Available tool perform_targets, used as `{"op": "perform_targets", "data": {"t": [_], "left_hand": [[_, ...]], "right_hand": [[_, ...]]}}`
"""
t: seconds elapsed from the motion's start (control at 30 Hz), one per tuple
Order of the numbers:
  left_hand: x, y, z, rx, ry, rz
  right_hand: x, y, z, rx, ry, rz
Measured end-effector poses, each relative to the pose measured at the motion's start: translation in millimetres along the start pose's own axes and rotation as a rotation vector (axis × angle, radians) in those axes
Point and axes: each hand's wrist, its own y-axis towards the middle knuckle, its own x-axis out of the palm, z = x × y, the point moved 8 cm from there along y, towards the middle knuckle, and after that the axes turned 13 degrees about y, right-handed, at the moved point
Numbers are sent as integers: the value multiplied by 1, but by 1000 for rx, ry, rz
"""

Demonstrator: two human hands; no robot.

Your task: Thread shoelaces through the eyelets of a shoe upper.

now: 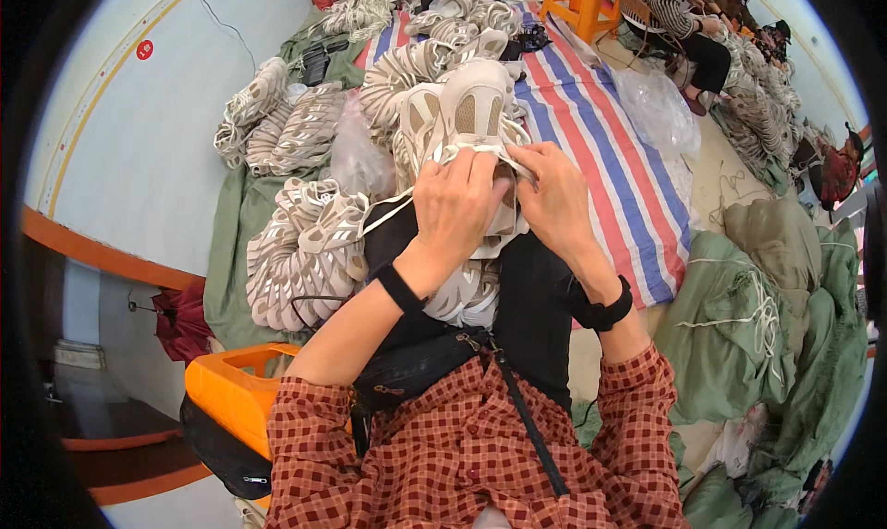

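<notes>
Between my knees is a beige and white shoe upper with mesh panels, its rounded toe pointing away from me. Both hands meet at its lace end. The fingers of my left hand are curled down over a pale shoelace, whose loose part trails to the left. My right hand pinches another stretch of white lace at the right side of the same upper. The fingertips are partly hidden behind the knuckles and lace. More uppers of the same kind lie right beneath and behind this one.
Stacked shoe uppers lie to my left, with more bundles beyond. A striped sheet covers the floor at right. Green sacks sit near my right side, an orange chair at my left. Another person sits at far right.
</notes>
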Motion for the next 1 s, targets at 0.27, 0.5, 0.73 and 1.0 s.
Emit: {"op": "perform_targets", "data": {"t": [0.27,0.5,0.73,1.0], "left_hand": [[7,-1,6,21,48,-8],[12,8,-1,-119,-94,-78],[-30,-25,53,370,-147,-419],[-59,-96,62,425,-646,-1209]], "right_hand": [[-1,-4,8,57,0,22],[-1,-6,0,-14,-13,68],[-19,-28,18,89,432,112],[-21,-43,-35,27,353,-46]]}}
